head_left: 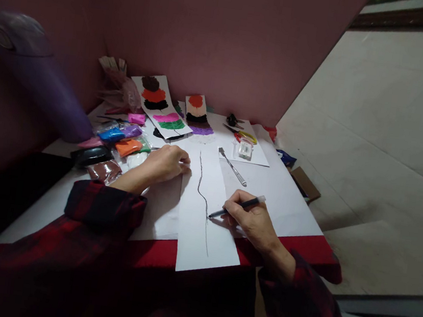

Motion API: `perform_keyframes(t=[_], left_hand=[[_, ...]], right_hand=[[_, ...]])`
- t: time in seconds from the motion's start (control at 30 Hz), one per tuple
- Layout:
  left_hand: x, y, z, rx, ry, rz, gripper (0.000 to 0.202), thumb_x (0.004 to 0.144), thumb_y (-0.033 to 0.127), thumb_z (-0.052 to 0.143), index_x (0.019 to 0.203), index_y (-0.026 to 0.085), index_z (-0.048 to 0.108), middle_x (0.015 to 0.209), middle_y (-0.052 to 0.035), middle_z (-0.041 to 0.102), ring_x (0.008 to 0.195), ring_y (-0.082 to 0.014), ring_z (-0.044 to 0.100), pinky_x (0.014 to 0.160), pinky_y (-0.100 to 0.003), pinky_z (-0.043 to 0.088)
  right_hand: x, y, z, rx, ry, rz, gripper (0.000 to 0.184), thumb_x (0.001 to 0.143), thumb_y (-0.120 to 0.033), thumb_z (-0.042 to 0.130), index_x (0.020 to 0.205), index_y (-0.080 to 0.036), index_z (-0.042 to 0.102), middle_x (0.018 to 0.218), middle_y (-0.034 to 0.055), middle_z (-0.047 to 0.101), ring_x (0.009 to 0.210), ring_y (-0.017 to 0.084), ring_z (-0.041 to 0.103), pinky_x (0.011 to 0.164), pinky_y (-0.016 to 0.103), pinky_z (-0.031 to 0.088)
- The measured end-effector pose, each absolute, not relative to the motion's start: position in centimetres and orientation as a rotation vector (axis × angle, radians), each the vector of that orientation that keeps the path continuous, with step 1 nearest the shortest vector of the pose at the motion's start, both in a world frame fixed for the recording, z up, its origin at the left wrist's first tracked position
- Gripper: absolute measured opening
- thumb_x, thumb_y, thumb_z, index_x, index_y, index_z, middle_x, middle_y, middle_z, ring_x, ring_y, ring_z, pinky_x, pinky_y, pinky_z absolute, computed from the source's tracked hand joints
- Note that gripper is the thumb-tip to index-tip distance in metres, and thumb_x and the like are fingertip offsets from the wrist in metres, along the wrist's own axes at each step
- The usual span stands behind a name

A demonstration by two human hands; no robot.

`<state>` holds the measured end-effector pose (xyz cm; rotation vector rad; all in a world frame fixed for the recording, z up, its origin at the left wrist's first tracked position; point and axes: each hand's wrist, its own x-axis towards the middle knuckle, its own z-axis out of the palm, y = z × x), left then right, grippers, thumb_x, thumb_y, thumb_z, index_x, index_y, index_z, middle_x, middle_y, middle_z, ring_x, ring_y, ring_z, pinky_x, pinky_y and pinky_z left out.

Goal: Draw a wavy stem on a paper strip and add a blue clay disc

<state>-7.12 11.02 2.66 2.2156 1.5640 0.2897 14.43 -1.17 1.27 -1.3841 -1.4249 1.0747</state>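
A long white paper strip lies lengthwise before me, its near end hanging past the table edge. A wavy black line runs down it, thicker at the top and thin near the bottom. My right hand grips a black marker pen, its tip touching the line around the middle of the strip. At the strip's upper left edge, my left hand is closed with curled fingers, holding that edge; part of the fingertips is hidden. Several packets of coloured clay, including an orange one, sit beside the left wrist.
Painted cards lie at the back. A metal tool, scissors and a small clear box are to the right. A purple bottle stands left. The red-covered table edge is in front.
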Motion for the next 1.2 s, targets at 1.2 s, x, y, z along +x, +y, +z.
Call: perform_keyframes(t=[1.2], left_hand=[[-6.94, 11.05, 2.68, 2.247, 1.613, 0.289, 0.029, 0.076, 0.034, 0.063, 0.099, 0.021, 0.074, 0.103, -0.0111, 0.072, 0.097, -0.0278, 0.063, 0.083, -0.036, 0.046]], right_hand=[[14.56, -1.53, 1.48, -1.368, -1.419, 1.164, 0.018, 0.072, -0.027, 0.058, 0.058, -0.017, 0.053, 0.046, -0.003, 0.054, 0.044, 0.01, 0.048, 0.044, 0.021, 0.037]])
